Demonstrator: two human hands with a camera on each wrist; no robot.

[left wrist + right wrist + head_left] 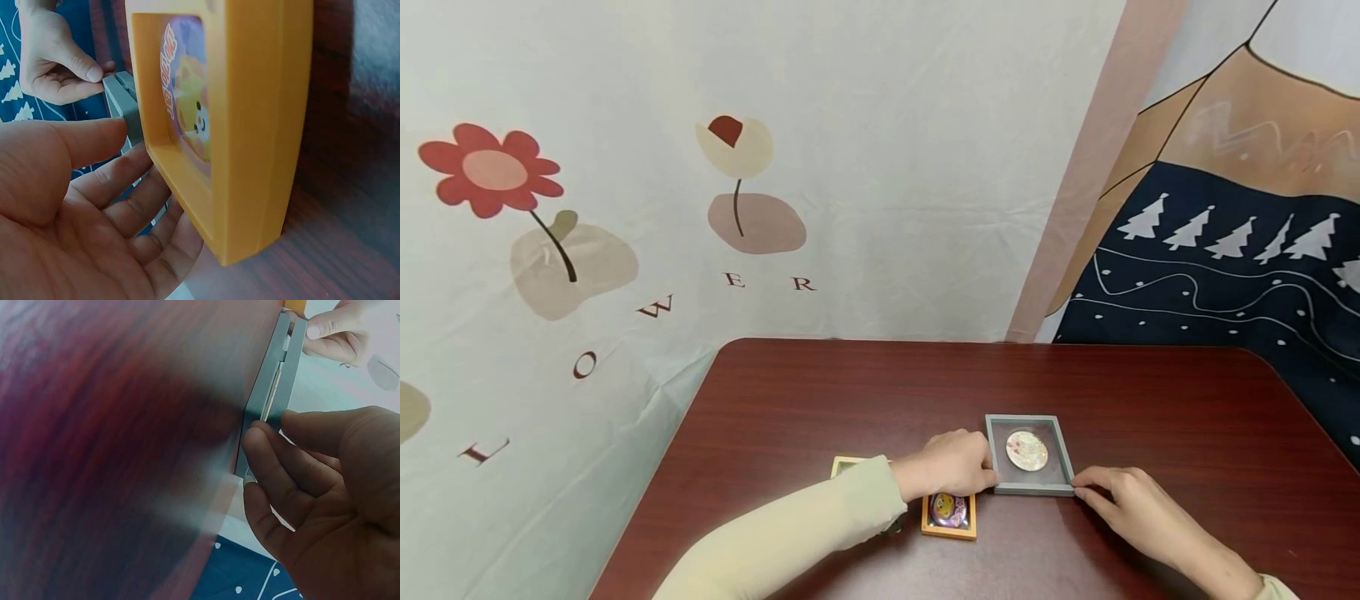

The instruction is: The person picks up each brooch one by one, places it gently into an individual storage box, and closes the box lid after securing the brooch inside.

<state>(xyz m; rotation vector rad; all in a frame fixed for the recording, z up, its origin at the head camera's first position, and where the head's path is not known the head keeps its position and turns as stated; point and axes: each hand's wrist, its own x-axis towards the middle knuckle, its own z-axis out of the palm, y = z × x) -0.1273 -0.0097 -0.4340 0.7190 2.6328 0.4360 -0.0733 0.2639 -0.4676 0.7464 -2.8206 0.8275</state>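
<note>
A square grey display frame (1033, 490) with a clear window holds a pale, patterned round disc (1027, 451). My left hand (957, 463) pinches its left side near the front corner, thumb and forefinger at the edge. At the opposite front corner, my right hand (1131, 504) grips it between thumb and fingers. From the right wrist, the grey frame (261, 387) appears edge-on as two bars, a narrow slit between them. Just below my left hand is a yellow frame (949, 535) with a purple cartoon badge (947, 509), partly covered by the hand.
Another yellow frame (847, 461) lies to the left, mostly hidden under my left sleeve (805, 525). Something dark shows beneath the cuff. The reddish-brown table (865, 383) has rounded back corners and meets a printed cloth (887, 167) behind it.
</note>
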